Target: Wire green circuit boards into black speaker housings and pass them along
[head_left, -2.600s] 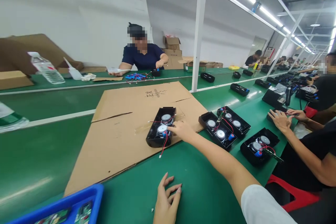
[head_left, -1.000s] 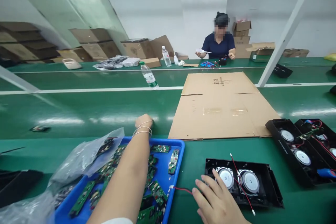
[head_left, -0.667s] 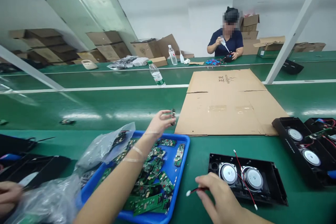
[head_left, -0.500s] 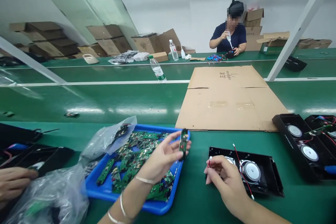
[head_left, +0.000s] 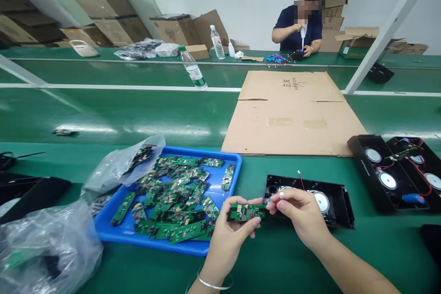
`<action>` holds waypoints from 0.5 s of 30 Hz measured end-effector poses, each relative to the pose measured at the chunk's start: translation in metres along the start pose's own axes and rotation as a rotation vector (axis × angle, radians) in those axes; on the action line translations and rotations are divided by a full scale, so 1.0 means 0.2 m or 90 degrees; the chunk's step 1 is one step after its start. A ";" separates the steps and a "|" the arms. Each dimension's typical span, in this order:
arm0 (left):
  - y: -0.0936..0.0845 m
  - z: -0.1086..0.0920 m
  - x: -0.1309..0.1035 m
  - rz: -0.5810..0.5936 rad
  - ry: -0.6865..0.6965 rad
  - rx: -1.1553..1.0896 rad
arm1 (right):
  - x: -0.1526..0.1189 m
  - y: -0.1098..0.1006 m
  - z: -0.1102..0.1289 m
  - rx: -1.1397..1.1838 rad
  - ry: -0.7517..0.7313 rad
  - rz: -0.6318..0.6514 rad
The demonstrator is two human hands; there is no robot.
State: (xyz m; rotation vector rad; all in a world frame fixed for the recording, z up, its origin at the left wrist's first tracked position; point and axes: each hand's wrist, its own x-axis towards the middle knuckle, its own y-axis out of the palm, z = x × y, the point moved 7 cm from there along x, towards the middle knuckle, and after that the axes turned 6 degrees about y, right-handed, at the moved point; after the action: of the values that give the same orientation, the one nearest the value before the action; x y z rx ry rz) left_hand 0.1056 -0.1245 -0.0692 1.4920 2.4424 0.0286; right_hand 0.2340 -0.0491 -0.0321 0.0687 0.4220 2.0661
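Observation:
A small green circuit board (head_left: 246,212) lies flat between the thumb and fingers of my left hand (head_left: 230,234). My right hand (head_left: 298,211) pinches a thin red wire lead at the board's right end; its plug is mostly hidden by my fingertips. Behind my right hand a black speaker housing (head_left: 339,197) rests on the green bench, and a round white speaker (head_left: 321,202) shows in it. To the left, a blue tray (head_left: 155,244) holds many loose circuit boards.
Clear plastic bags (head_left: 51,243) lie left of the tray. At the right stand more black housings (head_left: 367,183) with speakers and wires. A flattened cardboard sheet (head_left: 296,124) covers the bench ahead. Beyond it a person (head_left: 285,27) works near a tilted water bottle (head_left: 193,70).
My left hand has brought the circuit board from above the tray down and right, turning it level. My right hand has raised the wire lead to the board's end. The view has shifted.

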 end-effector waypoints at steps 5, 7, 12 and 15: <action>0.00 0.00 0.00 -0.021 -0.002 -0.091 | -0.01 0.03 0.03 -0.142 -0.020 0.039; -0.01 -0.01 0.00 -0.029 0.005 -0.131 | -0.03 0.05 0.06 -0.276 -0.055 0.026; 0.00 -0.01 -0.05 -0.011 0.012 -0.081 | -0.10 0.16 0.15 -0.585 -0.332 -0.037; 0.00 0.01 -0.08 0.002 0.019 -0.031 | -0.14 0.21 0.15 -0.663 -0.471 -0.070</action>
State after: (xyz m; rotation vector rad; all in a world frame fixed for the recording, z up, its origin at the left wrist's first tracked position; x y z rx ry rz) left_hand 0.1116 -0.1383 -0.0673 1.4856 2.4445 0.1120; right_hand 0.2192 -0.0838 0.0136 0.1636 -1.0666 1.7609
